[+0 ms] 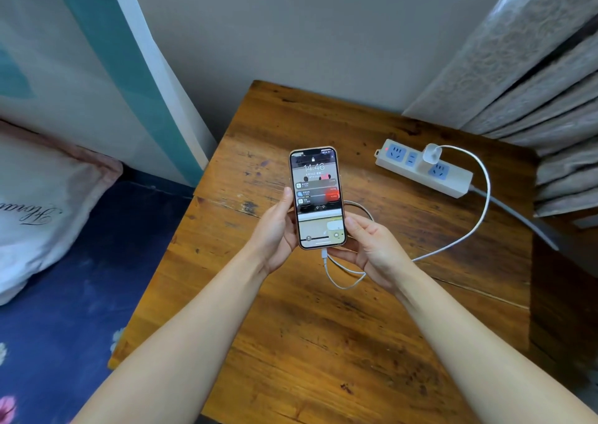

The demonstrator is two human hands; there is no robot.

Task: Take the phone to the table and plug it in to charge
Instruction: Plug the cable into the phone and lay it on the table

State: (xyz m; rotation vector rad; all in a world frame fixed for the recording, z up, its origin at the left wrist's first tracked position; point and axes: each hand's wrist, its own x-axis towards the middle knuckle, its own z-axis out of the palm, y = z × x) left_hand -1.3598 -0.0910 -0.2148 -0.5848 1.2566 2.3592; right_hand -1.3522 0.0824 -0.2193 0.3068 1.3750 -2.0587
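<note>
A phone (pixel 316 194) with a lit lock screen is held above the wooden table (pixel 323 326). My left hand (pixel 275 232) grips its left edge, thumb on the side. My right hand (pixel 372 249) holds its lower right corner. A white cable (pixel 479 216) is plugged into the phone's bottom end, loops under my right hand and runs in an arc to a white charger (pixel 432 155). The charger sits in a white power strip (pixel 424 168) at the table's back right.
A bed with a dark blue flowered sheet (pixel 64 294) and a white pillow (pixel 42 203) lies to the left of the table. A grey curtain (pixel 534 84) hangs at the right. The power strip's grey lead (pixel 517 213) runs off the table's right edge.
</note>
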